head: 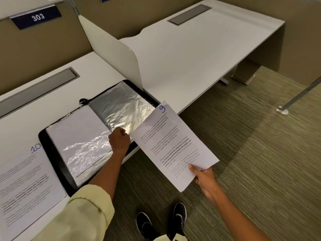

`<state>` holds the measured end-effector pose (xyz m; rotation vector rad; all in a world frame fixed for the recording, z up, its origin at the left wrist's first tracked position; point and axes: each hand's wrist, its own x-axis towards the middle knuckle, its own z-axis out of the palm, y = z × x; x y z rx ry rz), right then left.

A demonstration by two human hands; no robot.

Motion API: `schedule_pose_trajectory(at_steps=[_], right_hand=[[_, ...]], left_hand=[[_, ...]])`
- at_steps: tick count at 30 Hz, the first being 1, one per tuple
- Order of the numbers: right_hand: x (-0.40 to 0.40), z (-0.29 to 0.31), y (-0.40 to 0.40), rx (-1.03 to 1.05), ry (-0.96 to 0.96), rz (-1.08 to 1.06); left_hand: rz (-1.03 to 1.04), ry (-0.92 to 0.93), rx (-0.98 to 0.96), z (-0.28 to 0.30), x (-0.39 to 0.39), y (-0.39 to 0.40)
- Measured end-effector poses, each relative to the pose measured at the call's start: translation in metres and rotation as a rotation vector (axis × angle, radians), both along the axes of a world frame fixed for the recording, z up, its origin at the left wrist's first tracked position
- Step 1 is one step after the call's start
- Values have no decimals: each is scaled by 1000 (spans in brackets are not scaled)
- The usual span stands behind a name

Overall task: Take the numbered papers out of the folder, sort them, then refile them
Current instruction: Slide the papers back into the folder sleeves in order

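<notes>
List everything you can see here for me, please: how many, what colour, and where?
Folder: one, black with shiny clear sleeves, lying open on the near desk.
Sheet marked 9: one, white, held out past the desk edge.
Sheet marked 10: one, white, flat on the near desk, left of the folder.
Desks: two, white, split by a white divider.
Cable hatches: two, grey, one set in each desk.
Sign 303: one, dark blue, top left.
Carpet: greenish-brown.
Shoes: two, black, on the carpet.
Left hand: grip on a sleeve's edge, pale yellow cuff.
Right hand: pinches sheet 9's lower corner.
</notes>
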<state>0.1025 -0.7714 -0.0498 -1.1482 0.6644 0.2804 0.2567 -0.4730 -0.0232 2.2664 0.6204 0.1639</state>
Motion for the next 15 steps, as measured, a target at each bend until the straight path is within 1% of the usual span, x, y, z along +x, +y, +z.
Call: schedule_pose_trajectory(at_steps=[3,6,15], right_hand=[[-3,0,-4,-6,2,-25],[-5,0,-6,-12,3,-50],[-5,-1,-4,-2,12,-44]], left_hand=[[89,18,-15,5,6,-1],[116,13,-4,10,9,-3],[57,-32,26,9,11,-10]])
